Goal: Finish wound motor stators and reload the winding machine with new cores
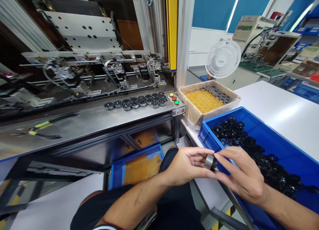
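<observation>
Above my lap, my left hand [189, 167] pinches a short silver metal ring [209, 161] between thumb and fingers. A black plastic piece [214, 164] sits against the ring's right side. My right hand [241, 173] closes on that black piece from the right, its fingertips meeting those of my left hand. How deep the black piece sits in the ring is hidden by the fingers. Just beyond and beneath my right hand is a blue bin [271, 130] with a heap of loose black plastic pieces [259, 157].
On the machine's metal ledge [82, 127] stand several black-and-silver rings [142, 101] beside a three-button box [176, 103]. Yellow-handled pliers [42, 125] lie at left. A plastic-lined carton [191, 115] holds more rings. Below, another blue bin [116, 172] contains yellowish sheets. A white fan [223, 58] stands behind.
</observation>
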Action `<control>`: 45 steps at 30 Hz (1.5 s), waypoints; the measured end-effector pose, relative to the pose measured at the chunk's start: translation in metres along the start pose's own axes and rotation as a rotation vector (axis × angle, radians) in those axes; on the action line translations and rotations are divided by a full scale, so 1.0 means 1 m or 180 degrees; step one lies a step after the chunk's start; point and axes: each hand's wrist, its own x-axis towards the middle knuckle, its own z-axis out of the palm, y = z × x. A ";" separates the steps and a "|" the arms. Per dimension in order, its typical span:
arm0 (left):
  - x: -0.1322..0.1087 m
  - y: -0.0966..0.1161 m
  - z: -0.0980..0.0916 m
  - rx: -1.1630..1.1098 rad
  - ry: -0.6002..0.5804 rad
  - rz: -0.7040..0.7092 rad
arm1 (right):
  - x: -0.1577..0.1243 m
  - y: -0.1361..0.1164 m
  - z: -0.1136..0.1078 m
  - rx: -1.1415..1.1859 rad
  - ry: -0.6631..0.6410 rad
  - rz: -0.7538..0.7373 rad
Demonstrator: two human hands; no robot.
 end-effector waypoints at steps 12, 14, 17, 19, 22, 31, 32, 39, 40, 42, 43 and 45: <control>0.002 0.001 -0.001 -0.0062 -0.0099 -0.0350 | 0.005 -0.002 0.001 -0.0261 -0.0005 -0.0428; 0.002 0.000 -0.002 -0.0083 -0.0171 -0.0322 | 0.004 -0.002 0.001 -0.0255 -0.0005 -0.0404; -0.001 -0.002 -0.001 0.0054 -0.0305 -0.0044 | 0.003 0.002 0.004 -0.0183 0.0009 -0.0230; -0.006 -0.003 -0.001 0.0268 -0.0444 0.0221 | 0.001 0.006 0.007 0.0075 0.0078 0.0142; -0.013 -0.004 0.001 0.0695 -0.0580 0.0353 | -0.002 0.008 0.014 0.0721 0.0142 0.0790; 0.000 -0.006 -0.007 0.2034 -0.0017 0.0781 | -0.021 0.085 -0.003 0.0614 -0.1542 0.2658; 0.004 -0.005 -0.010 0.2238 0.0140 0.0853 | -0.032 0.103 -0.003 0.0329 -0.1558 0.2839; 0.022 -0.003 -0.024 0.1481 0.0441 0.0257 | -0.110 0.153 0.034 -0.0503 -0.2428 0.3123; 0.020 -0.003 -0.023 0.1576 0.0436 0.0295 | -0.115 0.150 0.038 -0.0588 -0.2484 0.3115; 0.013 -0.002 -0.020 0.2143 0.0366 0.0436 | -0.118 0.147 0.043 -0.0730 -0.2541 0.3089; 0.009 0.000 -0.019 0.2512 0.0299 0.0540 | -0.118 0.146 0.044 -0.0777 -0.2543 0.3072; 0.001 0.006 -0.017 0.3120 0.0139 0.0753 | -0.112 0.149 0.042 -0.0839 -0.2482 0.3054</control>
